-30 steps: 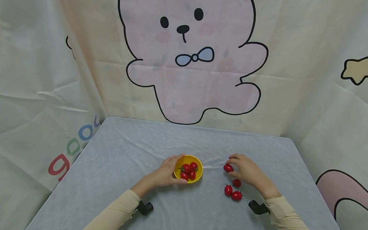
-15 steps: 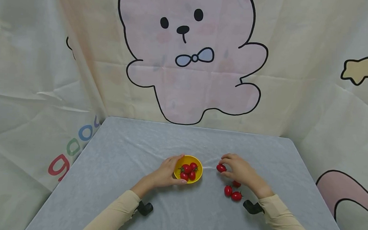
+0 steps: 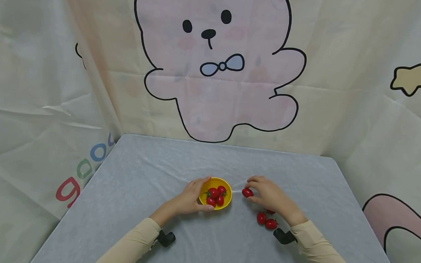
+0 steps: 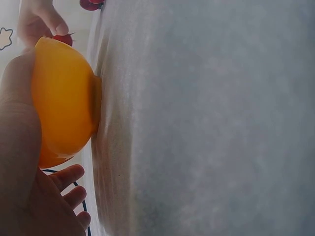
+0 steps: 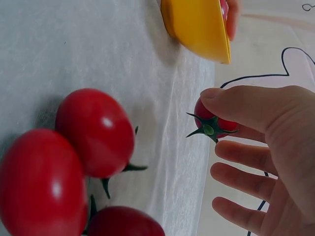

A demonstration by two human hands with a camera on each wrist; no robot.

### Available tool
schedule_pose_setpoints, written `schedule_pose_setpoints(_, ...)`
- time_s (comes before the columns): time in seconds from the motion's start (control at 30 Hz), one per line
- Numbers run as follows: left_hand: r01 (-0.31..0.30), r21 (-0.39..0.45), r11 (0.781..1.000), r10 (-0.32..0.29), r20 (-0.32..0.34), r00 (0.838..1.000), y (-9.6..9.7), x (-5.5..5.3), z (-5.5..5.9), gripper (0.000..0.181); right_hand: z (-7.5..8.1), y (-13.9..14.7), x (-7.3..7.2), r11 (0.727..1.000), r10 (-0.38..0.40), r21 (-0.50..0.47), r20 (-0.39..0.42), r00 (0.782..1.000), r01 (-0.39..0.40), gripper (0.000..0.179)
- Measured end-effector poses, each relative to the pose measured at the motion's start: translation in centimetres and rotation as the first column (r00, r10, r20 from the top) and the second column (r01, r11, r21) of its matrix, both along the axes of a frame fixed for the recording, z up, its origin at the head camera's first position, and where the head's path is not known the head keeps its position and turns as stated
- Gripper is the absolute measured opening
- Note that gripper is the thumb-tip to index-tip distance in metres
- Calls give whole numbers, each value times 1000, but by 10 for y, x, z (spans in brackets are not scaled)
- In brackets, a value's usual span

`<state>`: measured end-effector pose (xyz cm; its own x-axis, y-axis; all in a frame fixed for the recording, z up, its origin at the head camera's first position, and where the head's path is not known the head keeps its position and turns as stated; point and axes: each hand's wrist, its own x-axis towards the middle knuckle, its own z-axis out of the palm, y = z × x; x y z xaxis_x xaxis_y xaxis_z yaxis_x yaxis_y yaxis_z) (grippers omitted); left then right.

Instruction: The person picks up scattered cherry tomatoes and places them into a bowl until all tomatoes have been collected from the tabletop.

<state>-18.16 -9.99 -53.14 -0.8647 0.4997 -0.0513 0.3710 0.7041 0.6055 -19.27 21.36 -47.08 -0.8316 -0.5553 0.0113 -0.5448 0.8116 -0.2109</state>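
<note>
The bowl [image 5: 197,27] is yellow, tomatoes [image 5: 96,132] red with green stems [image 5: 209,129], tablecloth [image 3: 225,245] grey-blue, sleeves [image 3: 125,245] beige, the black-outlined bear [image 3: 216,101] pale pink.

left hand [image 3: 189,196]: cupped, thumb apart | right hand [image 3: 271,194]: pinching, forearm angled inward

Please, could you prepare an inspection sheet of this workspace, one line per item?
Surface: wrinkled pale-grey tablecloth.
Job's things: round glossy yellow bowl, upright, with at least four oval red tomatoes inside; three loose tomatoes on the tablecloth.
Clutter: nothing seen.
Hands: the left hand holds the bowl; the right hand pinches another tomato.
Cables: nothing seen.
Surroundings: cream fabric backdrop with a pink, black-outlined cartoon animal.
</note>
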Motion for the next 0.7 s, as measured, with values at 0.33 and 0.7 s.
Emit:
schedule_pose_setpoints(0.33, 0, 4, 1000, 0, 3, 1000, 1, 0, 0, 104, 3, -9, -2, 1000, 23, -19, 5, 1000, -23, 34)
schedule_pose_setpoints(0.7, -6, -4, 1000, 6, 10, 1000, 1, 0, -1, 104, 9, -24, -5, 998, 57, -21, -13, 998, -57, 35)
